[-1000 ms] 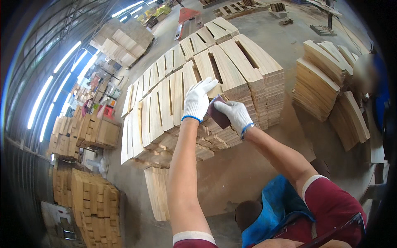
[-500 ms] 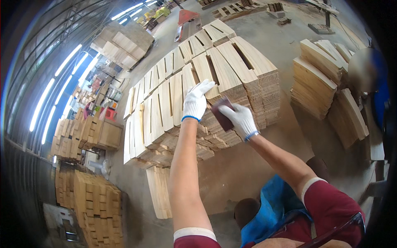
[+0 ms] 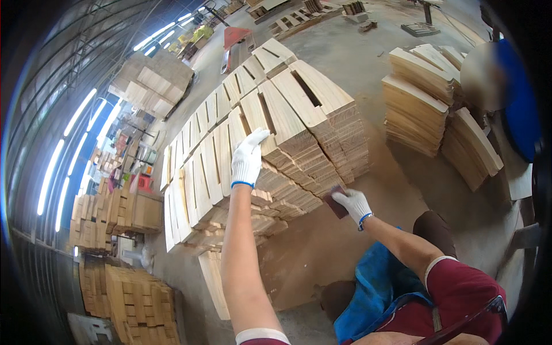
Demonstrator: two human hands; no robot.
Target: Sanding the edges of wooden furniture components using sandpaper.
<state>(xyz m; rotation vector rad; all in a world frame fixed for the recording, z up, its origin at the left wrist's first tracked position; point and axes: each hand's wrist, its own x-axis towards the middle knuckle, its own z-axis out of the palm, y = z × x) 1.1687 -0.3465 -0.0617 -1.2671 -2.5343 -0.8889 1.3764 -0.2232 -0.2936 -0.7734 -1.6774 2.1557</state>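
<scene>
Grey-brown concrete floor (image 3: 299, 259) runs through a large workshop, with long light tubes (image 3: 80, 112) glowing on the left. In the middle stands a big stack of pale wooden boards (image 3: 287, 109), laid in 2 main rows, with long dark gaps showing across the top. Both hands wear white knitted gloves with blue-edged cuffs. Left hand (image 3: 247, 158) lies at the near edge of the stack's top, fingers stretched out over the wood rather than curled shut; its thumb cannot be made out. Right hand (image 3: 353, 204) is clamped on a dark maroon pad (image 3: 334, 206) — thumb and fingers closed around its right part — beside the stack's lower front side; whether the pad touches the wood, I cannot tell. Off to the right are piles of curved boards (image 3: 417, 115), at lower left a stack of browner wood pieces (image 3: 141, 299), and beyond the pale stack a red pallet jack (image 3: 236, 37)
</scene>
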